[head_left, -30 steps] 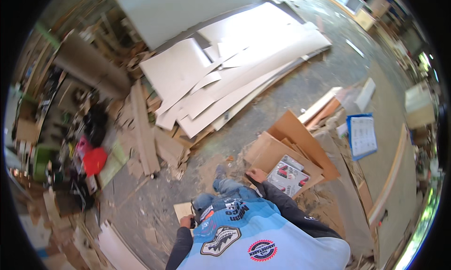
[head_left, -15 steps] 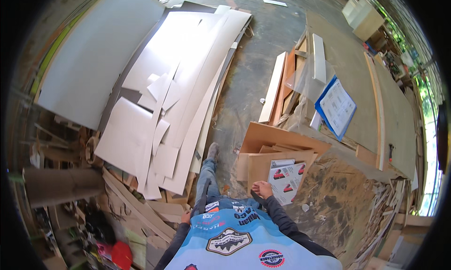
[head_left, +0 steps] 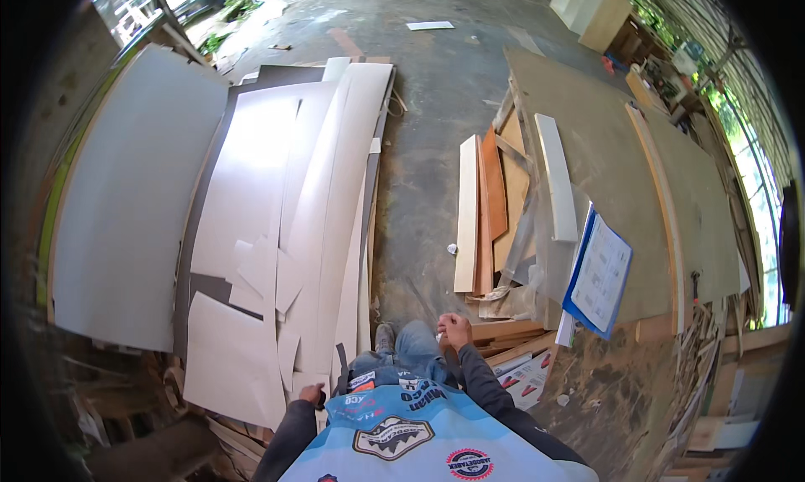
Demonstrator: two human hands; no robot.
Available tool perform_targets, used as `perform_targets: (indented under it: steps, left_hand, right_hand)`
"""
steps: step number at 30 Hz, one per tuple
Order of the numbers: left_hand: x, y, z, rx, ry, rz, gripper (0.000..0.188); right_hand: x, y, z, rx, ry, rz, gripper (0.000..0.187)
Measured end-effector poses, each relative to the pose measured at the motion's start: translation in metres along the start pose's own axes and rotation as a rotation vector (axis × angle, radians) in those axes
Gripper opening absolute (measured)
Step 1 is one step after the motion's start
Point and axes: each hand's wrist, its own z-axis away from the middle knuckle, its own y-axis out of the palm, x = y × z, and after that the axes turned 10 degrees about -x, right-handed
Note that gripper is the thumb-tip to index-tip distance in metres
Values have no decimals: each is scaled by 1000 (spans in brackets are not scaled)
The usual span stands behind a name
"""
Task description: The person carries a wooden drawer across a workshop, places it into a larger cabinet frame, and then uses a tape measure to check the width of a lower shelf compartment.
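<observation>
My right hand (head_left: 455,331) is closed, its fingers curled together in front of my right thigh. A dark strap (head_left: 454,365) runs from beneath it toward my waist, and the fingers appear to grip it. A small pale spot shows at the fingertips, too small to name. My left hand (head_left: 312,394) is at my left hip, beside the white sheets (head_left: 323,188), with its fingers curled and partly hidden. Something dark lies against these fingers, but I cannot make it out. Another dark strap (head_left: 341,366) stands up near my left hip.
To the right, a big worktable (head_left: 604,146) carries a blue clipboard (head_left: 570,301) with papers, a white strip (head_left: 557,176) and a long wooden batten (head_left: 658,188). Boards (head_left: 466,213) lean against its side. A large pale panel (head_left: 126,205) stands at left. Concrete floor (head_left: 419,146) runs between.
My view has tilted up and I have moved forward along the gap. The open carton by the worktable has slid mostly under my right arm. My left hand has moved outward from my waist.
</observation>
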Motion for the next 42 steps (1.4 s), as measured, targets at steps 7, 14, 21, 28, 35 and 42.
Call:
perform_targets:
  steps: [7, 14, 21, 28, 35, 42]
  left_hand:
    - [-124, -218, -295, -240, -289, 486, 38]
    - [-263, -307, -458, -123, -182, 626, 27]
    - [-360, -385, -566, 117, -111, 747, 15]
    - [-479, -479, -701, 122, -157, 611, 41]
    - [-591, -624, -933, 110, 88, 512, 41]
    - [-682, -720, -1134, 409, 397, -38, 55]
  right_hand:
    - [67, 39, -106, -201, -250, 288, 16]
    - [192, 29, -288, -226, -243, 378, 19]
    - [367, 8, -459, -206, -275, 311, 23]
    - [399, 39, -626, 56, -194, 570, 24]
    - [436, 52, -797, 239, -43, 736, 33]
    - [641, 76, -940, -189, -418, 646, 25]
